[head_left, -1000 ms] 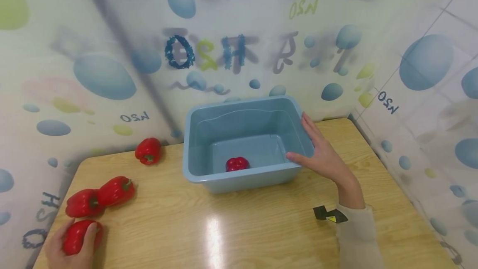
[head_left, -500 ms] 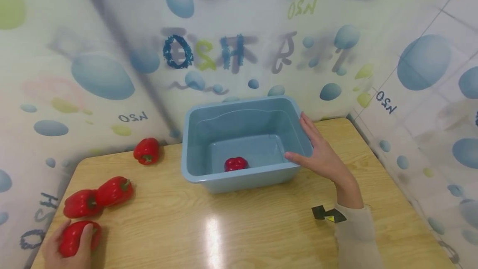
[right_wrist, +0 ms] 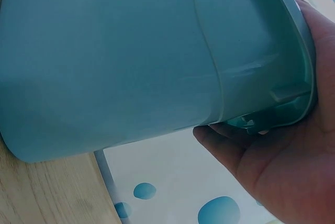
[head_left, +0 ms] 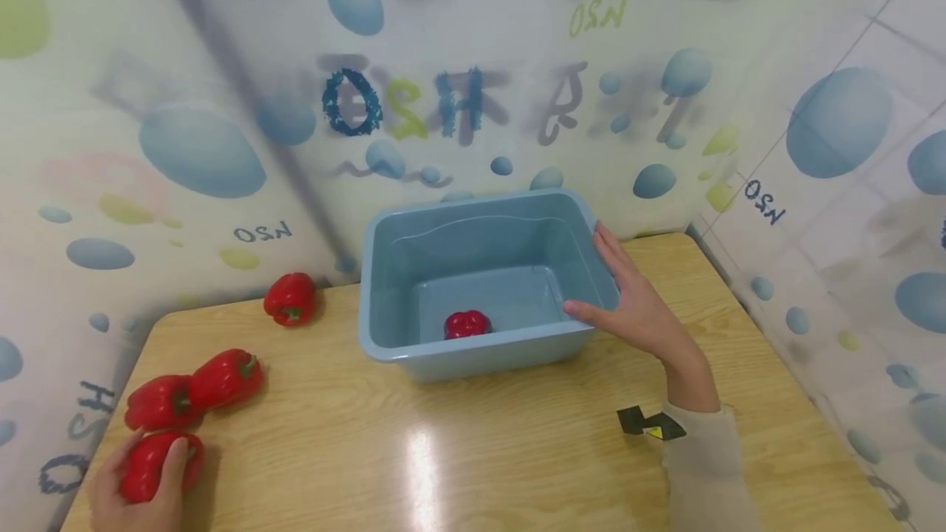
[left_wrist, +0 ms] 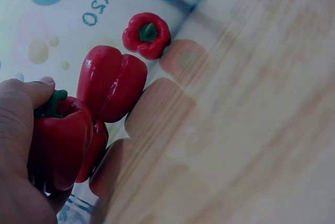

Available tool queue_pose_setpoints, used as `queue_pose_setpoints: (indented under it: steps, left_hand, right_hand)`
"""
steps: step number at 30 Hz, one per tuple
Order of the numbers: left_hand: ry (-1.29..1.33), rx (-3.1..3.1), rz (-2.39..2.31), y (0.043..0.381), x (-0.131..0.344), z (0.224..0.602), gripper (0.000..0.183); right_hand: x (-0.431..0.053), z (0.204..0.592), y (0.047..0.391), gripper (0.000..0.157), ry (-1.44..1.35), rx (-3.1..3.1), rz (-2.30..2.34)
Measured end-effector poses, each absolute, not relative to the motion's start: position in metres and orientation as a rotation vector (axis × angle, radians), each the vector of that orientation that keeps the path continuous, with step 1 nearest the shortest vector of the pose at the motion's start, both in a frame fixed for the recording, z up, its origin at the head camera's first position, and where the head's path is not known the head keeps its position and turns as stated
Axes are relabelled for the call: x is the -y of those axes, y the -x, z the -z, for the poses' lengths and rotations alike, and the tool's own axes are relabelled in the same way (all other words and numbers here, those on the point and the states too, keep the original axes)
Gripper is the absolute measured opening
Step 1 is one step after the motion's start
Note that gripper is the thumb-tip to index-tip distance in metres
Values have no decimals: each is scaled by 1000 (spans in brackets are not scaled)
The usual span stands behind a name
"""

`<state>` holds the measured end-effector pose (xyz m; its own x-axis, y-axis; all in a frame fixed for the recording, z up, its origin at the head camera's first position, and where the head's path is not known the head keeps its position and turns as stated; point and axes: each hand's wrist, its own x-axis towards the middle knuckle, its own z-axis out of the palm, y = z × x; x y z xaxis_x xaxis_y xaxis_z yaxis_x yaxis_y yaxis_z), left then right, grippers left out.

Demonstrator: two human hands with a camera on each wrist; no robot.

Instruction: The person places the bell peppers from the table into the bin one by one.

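My left hand (head_left: 140,487) grips a red bell pepper (head_left: 150,466) at the front left of the table, with the thumb on its near side; the left wrist view shows its green stem beside the thumb. Just behind it, two more red bell peppers (head_left: 226,378) lie touching each other. My right hand (head_left: 641,310) holds the right rim of a light blue plastic tub (head_left: 473,364), thumb over the inside edge and fingers along the outside. Inside the tub lies one red bell pepper (head_left: 467,324). In the right wrist view, the fingertips (right_wrist: 217,143) reach under the rim.
Another red bell pepper (head_left: 291,299) sits near the back edge, left of the tub. The wooden table (head_left: 355,450) meets walls printed with blue and green spots (head_left: 203,150) at the back and right. A dark patch (head_left: 652,424) is by the right sleeve.
The view has shifted very slightly. My left hand and the bell pepper in it have moved a little upward in the head view; the right hand and tub stay in place.
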<state>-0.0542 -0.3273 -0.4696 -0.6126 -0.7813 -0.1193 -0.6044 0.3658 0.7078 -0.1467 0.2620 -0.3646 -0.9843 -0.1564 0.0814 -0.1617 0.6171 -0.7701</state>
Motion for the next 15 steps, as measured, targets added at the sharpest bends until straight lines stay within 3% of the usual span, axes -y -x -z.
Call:
queue_pose_setpoints:
  steps: [15]
  left_hand:
    - [-908, 2363, 1051, 59, 317, 451, 57]
  right_hand:
    - [-263, 368, 147, 107, -266, 2796, -1343]
